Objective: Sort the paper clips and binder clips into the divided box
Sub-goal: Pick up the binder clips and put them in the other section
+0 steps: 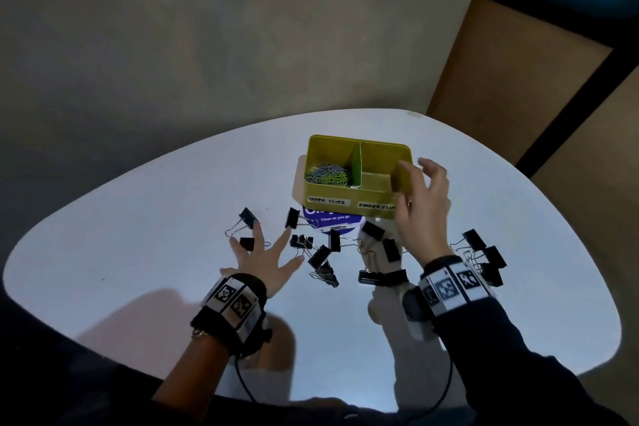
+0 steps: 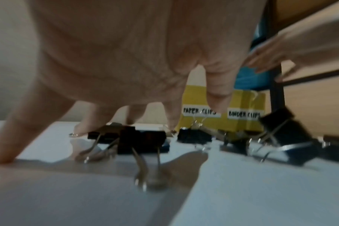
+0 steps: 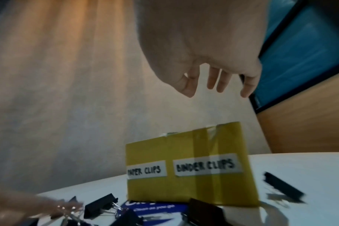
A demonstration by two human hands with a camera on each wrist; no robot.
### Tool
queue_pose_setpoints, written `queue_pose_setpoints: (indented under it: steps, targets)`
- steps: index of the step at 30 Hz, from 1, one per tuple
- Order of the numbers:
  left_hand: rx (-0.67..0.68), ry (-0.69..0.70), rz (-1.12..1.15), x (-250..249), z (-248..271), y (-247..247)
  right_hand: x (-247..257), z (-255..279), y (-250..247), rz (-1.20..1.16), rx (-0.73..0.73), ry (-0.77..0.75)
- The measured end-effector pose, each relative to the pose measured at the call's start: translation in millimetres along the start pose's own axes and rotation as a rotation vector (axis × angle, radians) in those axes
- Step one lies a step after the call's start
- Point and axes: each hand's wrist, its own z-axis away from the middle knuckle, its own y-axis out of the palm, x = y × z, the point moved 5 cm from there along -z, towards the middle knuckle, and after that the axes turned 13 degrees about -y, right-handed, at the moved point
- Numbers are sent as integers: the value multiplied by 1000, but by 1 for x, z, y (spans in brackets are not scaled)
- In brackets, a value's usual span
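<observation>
The yellow divided box [image 1: 356, 197] stands at the table's far middle, labelled PAPER CLIPS on the left and BINDER CLIPS on the right. A heap of coloured paper clips [image 1: 326, 175] fills its left compartment; the right compartment looks bare. Several black binder clips [image 1: 320, 256] lie scattered in front of the box. My left hand [image 1: 264, 249] lies spread on the table, fingertips beside two binder clips [image 2: 141, 140]. My right hand [image 1: 415, 173] hovers over the box's right front corner, fingers relaxed and holding nothing [image 3: 217, 79].
A blue round sticker [image 1: 332, 220] lies on the white table [image 1: 138, 190] under the box's front edge. More binder clips [image 1: 484, 252] cluster at the right beside my right wrist. A wooden panel [image 1: 518, 79] stands beyond the table's right edge.
</observation>
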Motion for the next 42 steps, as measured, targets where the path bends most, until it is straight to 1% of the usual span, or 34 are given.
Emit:
queue_pose_setpoints:
  steps: [2,3,4,5,7,8,9,10,13,15,18,20,23,27,32,38,40,42]
  targets:
    - [-18,-8,94,2,2,-10,-21,15,-15,10,-30,86]
    - [-6,-39,103,5,3,-14,-32,22,-22,-5,-7,144]
    - [23,-77,74,8,5,-16,-41,29,-26,-24,86,226]
    - [52,-107,30,8,7,-18,-47,37,-24,-33,258,323]
    - [68,-120,-37,0,15,-16,-45,60,-11,-50,679,482]
    - [56,-100,-42,-10,20,-14,-39,69,-4,-48,813,508]
    - [38,-70,-30,-21,25,-9,-31,75,3,-27,880,496]
    - [24,-40,-14,-33,28,-5,-24,79,12,1,902,464]
    - [17,13,-91,-63,32,13,-9,89,39,99,894,350]
    - [-16,26,-169,-76,29,20,-3,92,52,149,830,258]
    - [-113,53,-159,-86,25,25,2,93,64,89,700,120]
    - [-190,93,-139,-88,25,25,2,91,65,24,644,71]
    - [-258,151,-159,-90,27,25,-1,86,62,-8,603,81]
    - [-294,165,-148,-92,24,21,-9,78,60,-113,537,154]
    - [-218,164,-112,-92,19,16,-17,75,60,-167,505,203]
    - [-221,228,-131,-95,17,5,-16,67,53,-148,538,163]
    - [-203,237,-93,-95,14,-1,-9,64,47,-138,523,111]
    - [-168,262,-62,-96,14,-7,0,57,38,-121,478,38]
